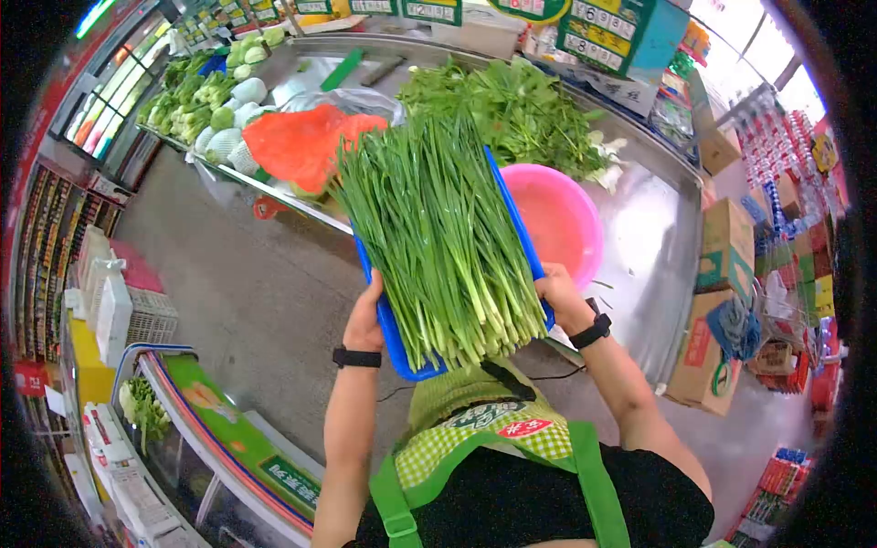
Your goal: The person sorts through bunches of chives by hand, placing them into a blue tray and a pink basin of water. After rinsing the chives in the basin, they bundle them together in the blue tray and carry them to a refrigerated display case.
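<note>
A blue tray point(514, 212) heaped with long green leafy stalks point(438, 237) is held up in front of my body, tilted slightly, with the pale stalk ends toward me. My left hand point(367, 315) grips its left edge, and my right hand point(564, 297) grips its right edge near the lower corner. The fingers of both hands are partly hidden by the tray. Beyond the right edge, a pink basin point(557, 219) sits on the metal counter point(639, 239). Leafy greens point(507, 105) lie on the counter behind the tray.
A red bag point(301, 142) and netted vegetables point(224, 146) lie on the counter's left part. Cardboard boxes point(703, 352) stand on the right. A glass-sided display case point(228, 438) is at the lower left, and white crates point(151, 315) stand beyond it.
</note>
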### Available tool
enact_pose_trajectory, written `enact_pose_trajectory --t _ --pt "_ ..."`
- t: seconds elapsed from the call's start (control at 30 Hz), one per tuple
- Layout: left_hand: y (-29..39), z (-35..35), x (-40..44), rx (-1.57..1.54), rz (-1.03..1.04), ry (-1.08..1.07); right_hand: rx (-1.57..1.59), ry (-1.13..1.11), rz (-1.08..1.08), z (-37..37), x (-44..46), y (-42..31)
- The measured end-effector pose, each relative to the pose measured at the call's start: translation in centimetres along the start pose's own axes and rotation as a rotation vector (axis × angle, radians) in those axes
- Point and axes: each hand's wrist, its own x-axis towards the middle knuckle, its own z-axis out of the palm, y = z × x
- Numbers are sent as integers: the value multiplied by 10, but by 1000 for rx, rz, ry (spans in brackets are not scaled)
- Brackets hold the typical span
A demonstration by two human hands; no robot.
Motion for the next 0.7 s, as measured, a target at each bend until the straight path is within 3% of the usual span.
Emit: enact_pose_trajectory --t 0.23,0.3,0.33,0.37,0.5,0.53,0.63,0.7 --pt "24 1 5 3 58 15 -114 -72 32 7 41 -17" --pt "30 1 20 -11 59 -35 8 -95 -208 19 46 -48" --pt "32 -1 27 -14 66 -16 185 -39 -27 24 46 -66" --pt "35 -1 35 -16 68 4 189 -27 -34 28 54 -76" --pt "47 6 64 -4 35 30 -424 37 -352 47 66 -104" --pt "52 5 74 5 39 -50 -437 -121 -328 57 64 -123" --pt "75 27 96 107 63 -91 -555 -139 -393 51 98 -118" --pt "90 45 105 142 40 -129 -514 -179 -265 50 94 -138"
